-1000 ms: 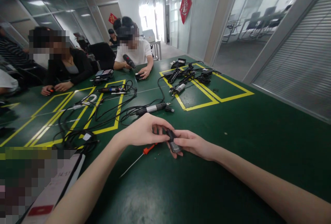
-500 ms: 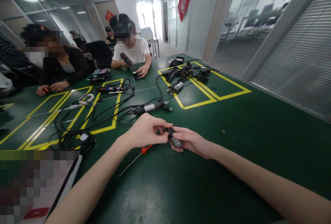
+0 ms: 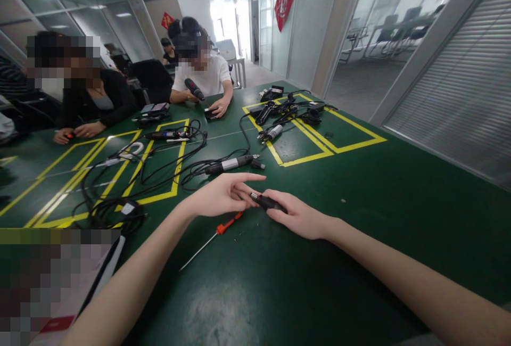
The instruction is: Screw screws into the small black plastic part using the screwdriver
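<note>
In my right hand [image 3: 305,215] is a small black cylindrical device [image 3: 269,202] with a short silver tip pointing left; my fingers wrap round its body and hide part of it. My left hand [image 3: 221,194] is just left of that tip, fingers apart and index stretched out. Its lower fingertips come close to the tip, and I cannot tell whether they touch it. Below my left hand, a screwdriver [image 3: 227,224] with an orange-red handle lies on the green table [image 3: 359,239], its thin shaft pointing toward me.
Beyond my hands lie a black-and-silver corded tool [image 3: 230,165], coiled black cables [image 3: 123,213] and several corded devices [image 3: 279,112] near yellow tape squares. Across the table, a person in white holds a power drill [image 3: 195,90]. A person in black sits left of them.
My left fingers have come off the black device and spread apart. My right hand has turned it, so its silver tip now faces left.
</note>
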A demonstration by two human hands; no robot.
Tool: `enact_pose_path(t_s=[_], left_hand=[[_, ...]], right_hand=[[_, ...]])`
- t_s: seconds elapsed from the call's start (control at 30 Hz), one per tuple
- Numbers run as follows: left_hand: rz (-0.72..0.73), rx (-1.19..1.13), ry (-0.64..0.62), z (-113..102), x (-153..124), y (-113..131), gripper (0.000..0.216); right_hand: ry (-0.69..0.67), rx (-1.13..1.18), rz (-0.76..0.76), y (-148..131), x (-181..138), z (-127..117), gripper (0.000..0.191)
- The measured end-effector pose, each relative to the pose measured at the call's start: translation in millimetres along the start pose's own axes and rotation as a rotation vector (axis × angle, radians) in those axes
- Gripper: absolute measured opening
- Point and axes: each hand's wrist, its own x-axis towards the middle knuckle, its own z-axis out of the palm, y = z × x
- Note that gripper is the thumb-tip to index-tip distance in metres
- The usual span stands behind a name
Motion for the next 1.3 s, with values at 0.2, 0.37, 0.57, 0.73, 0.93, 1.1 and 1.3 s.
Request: enact_pose_path(t_s=[0.2,0.37,0.57,0.73,0.93,1.1,1.3], left_hand=[[-0.029,0.048,0.035,-2,3,-8,0.061],[0.004,0.194,0.076,8,2,3,0.046],[0.007,0.139,0.148,13,1,8,0.026],[0.022,0.268,0.209,7,0,7,0.02],[0.049,0.389,0.161,0,-7,18,0.016],[0.051,0.427,0.157,2,-8,28,0.016],[-0.036,0.662,0.046,17,0,20,0.014]], right_hand=[[0.01,-0.155,-0.071,5,0,-3,0.018],[0.004,-0.097,-0.085,3,0,0,0.033],[0.024,-0.074,-0.084,2,-2,5,0.047],[0.068,-0.049,-0.079,5,-1,2,0.057],[0.037,-0.197,-0.128,7,-1,-12,0.049],[0.107,-0.316,-0.118,14,0,-30,0.027],[0.152,-0.051,0.051,19,0,-36,0.048]])
